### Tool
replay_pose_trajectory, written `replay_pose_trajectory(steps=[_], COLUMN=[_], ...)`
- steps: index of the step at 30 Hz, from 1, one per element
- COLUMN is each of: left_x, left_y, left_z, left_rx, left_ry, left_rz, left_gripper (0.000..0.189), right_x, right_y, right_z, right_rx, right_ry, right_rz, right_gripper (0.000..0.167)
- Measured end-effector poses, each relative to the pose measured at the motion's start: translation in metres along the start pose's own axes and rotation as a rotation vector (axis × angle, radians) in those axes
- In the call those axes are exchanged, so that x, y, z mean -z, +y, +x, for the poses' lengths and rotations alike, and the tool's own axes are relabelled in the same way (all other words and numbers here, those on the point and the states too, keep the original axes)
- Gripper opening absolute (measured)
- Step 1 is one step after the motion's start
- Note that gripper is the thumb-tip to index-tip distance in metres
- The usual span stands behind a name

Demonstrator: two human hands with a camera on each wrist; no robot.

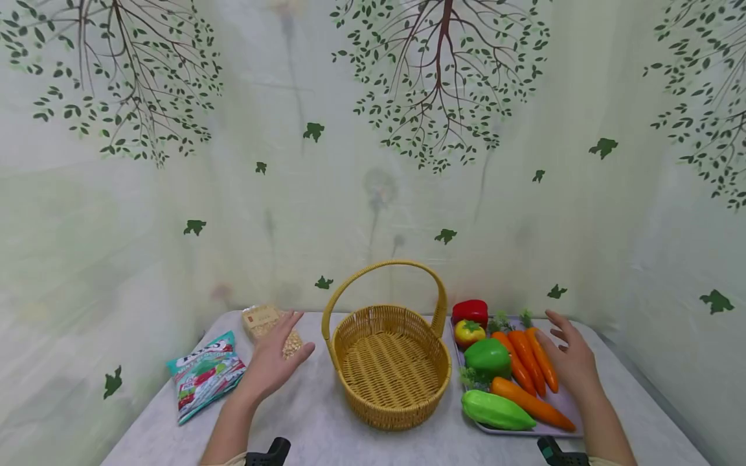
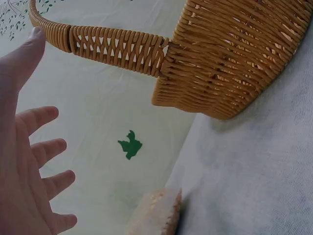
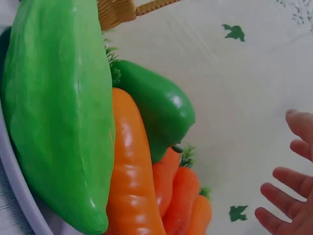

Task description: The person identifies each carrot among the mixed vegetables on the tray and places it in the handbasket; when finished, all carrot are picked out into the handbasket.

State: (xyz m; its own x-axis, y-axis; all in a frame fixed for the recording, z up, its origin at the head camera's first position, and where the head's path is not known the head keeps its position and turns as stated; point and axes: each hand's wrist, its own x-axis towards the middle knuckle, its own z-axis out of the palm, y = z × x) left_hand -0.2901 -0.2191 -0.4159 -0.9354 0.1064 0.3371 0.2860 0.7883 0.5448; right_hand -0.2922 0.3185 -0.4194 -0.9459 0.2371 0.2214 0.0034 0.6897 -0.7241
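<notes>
My left hand hovers with its fingers spread, in front of a clear packet of pale grains or nuts and beside a teal printed snack bag. It holds nothing. A woven basket with a tall arched handle stands between my hands. To its right, a lilac tray carries several orange carrots, a green bell pepper and a long green vegetable. Over the tray's right side, my right hand is held with relaxed fingers, nothing in its grasp.
A red pepper and a yellow-red fruit or pepper lie at the tray's back left. Pale cloth covers the table. Behind it hangs a light curtain printed with trees and leaves.
</notes>
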Motion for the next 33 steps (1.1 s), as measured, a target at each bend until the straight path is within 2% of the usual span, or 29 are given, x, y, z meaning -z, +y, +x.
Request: replay_pose_trajectory(steps=[4,8,11,13,21,27,33], left_x=[-0.01,-0.025,-0.036,-0.042,-0.062,-0.075,-0.083], left_y=[0.001,-0.001,-0.003,-0.004,-0.002,-0.009,-0.012], left_z=[0.006,0.008,0.007,0.006,0.004,0.005,0.004], left_rx=[0.036,0.072,0.075,0.068,0.105,0.038,0.005], left_ry=[-0.021,-0.051,-0.053,-0.057,-0.107,-0.116,-0.147], left_rz=[-0.225,-0.498,-0.658,-0.715,-0.749,-0.739,-0.704], left_gripper=[0.071,0.06,0.054,0.052,0.053,0.05,0.051], right_x=[-0.003,-0.009,-0.014,-0.016,-0.019,-0.021,-0.024], right_y=[0.009,0.02,0.026,0.029,0.046,0.059,0.066], right_z=[0.01,0.014,0.016,0.017,0.016,0.015,0.017], right_rx=[-0.097,-0.179,-0.216,-0.229,-0.218,-0.246,-0.245], right_ry=[0.026,0.048,0.054,0.054,0.043,0.008,-0.029], right_rz=[0.131,0.242,0.266,0.247,0.095,0.062,-0.011], right_gripper=[0.066,0.061,0.059,0.059,0.057,0.056,0.053])
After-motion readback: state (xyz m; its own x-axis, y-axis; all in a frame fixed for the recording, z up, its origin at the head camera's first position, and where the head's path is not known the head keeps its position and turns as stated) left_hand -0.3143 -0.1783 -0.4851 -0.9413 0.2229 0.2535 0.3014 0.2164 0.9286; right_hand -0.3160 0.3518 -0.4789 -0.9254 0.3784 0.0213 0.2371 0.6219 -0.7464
